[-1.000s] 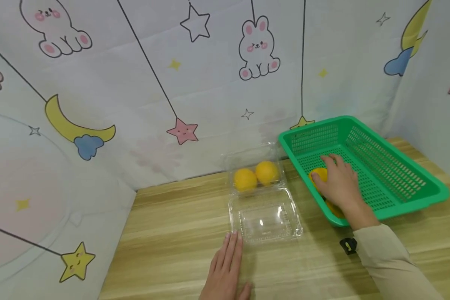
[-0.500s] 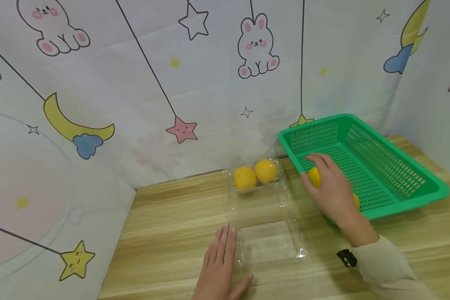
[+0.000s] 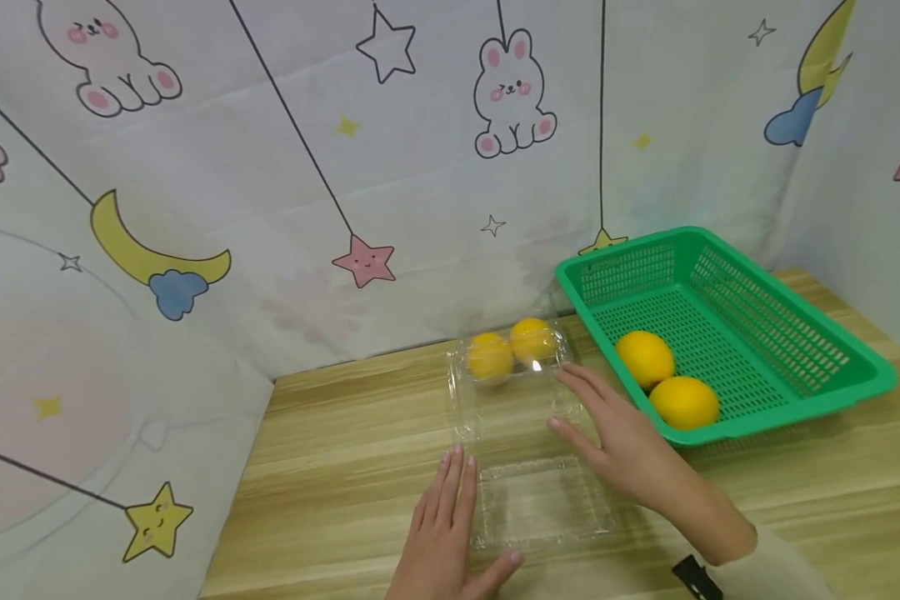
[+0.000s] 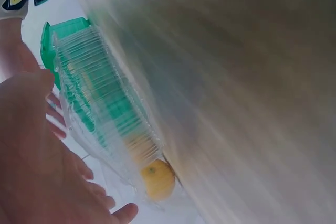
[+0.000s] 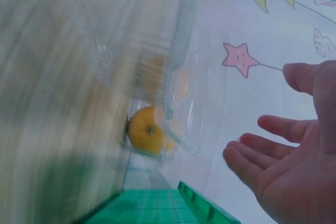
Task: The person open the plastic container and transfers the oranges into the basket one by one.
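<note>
In the head view, two oranges (image 3: 532, 342) at the back of the table show through clear plastic. A clear plastic clamshell box (image 3: 543, 500) extends from them toward the front. My left hand (image 3: 438, 533) lies along the box's left side, fingers straight and together, thumb spread. To the right, my right hand (image 3: 622, 442) reaches in with fingers extended, its fingertips right at the clear plastic near the oranges. Seen from the left wrist, the ridged wall of the clamshell box (image 4: 100, 87) stands between the hands. The right wrist view shows the right hand (image 5: 289, 156) with nothing in it.
A green perforated basket (image 3: 787, 417) stands at the right, with two more oranges (image 3: 684, 403) along its near left side. Behind the wood-grain table (image 3: 330, 483) hangs a white printed curtain (image 3: 420, 183). A black strap piece (image 3: 696, 577) sits by the right cuff.
My right hand has left the basket, its oranges staying inside, and moved left to the clear box. The plastic has shifted toward the front. My left hand stays beside it, thumb wider.
</note>
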The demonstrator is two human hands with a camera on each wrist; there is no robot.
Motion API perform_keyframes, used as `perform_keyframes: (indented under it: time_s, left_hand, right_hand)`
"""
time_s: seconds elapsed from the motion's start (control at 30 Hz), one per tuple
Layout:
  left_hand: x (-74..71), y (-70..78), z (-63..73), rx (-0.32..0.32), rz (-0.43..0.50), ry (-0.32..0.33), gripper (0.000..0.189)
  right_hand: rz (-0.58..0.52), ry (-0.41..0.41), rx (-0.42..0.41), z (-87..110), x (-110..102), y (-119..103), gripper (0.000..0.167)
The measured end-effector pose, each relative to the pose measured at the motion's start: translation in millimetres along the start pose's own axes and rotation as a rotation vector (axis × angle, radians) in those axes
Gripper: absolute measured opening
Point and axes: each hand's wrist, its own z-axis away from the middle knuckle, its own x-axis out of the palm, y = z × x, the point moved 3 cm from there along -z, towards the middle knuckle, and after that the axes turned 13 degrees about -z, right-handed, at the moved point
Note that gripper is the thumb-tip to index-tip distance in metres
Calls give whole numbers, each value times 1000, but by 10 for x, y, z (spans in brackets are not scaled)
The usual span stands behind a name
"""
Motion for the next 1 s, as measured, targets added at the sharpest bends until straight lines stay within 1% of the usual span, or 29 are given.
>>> perform_keyframes:
  time_s: [0.07,0.13,0.2,0.3,0.43,0.57,0.63,0.73,0.87,1.0]
  left_hand:
    - [-9,-2,-9,2,-3,-4,105]
    - [-18,-9,-22,8,-12,3,100]
    - [-20,-15,-36,15,-11,4,96]
    - [-13,-17,-51,25,20,-3,91]
    - [10,-7,-56,30,55,-15,86]
    - [29,3,-57,21,74,-52,85]
    - [33,5,-56,13,87,-79,85]
    - [31,6,-54,-4,111,-114,86]
    - [20,11,-55,-21,154,-151,87]
    - [12,18,-54,-28,180,-167,87]
  right_hand:
    - [8,-27,20,62,42,10,66]
    - [-6,-63,41,127,77,31,70]
    - [-34,-113,70,195,114,67,77]
    - [-101,-191,112,290,152,119,91]
    - [-175,-256,169,402,195,161,108]
    - [-197,-274,216,505,241,178,122]
    - [-185,-287,216,539,267,186,128]
    - [-154,-303,212,569,307,209,133]
    - [-111,-307,213,589,335,237,134]
    - [-72,-313,213,605,351,250,128]
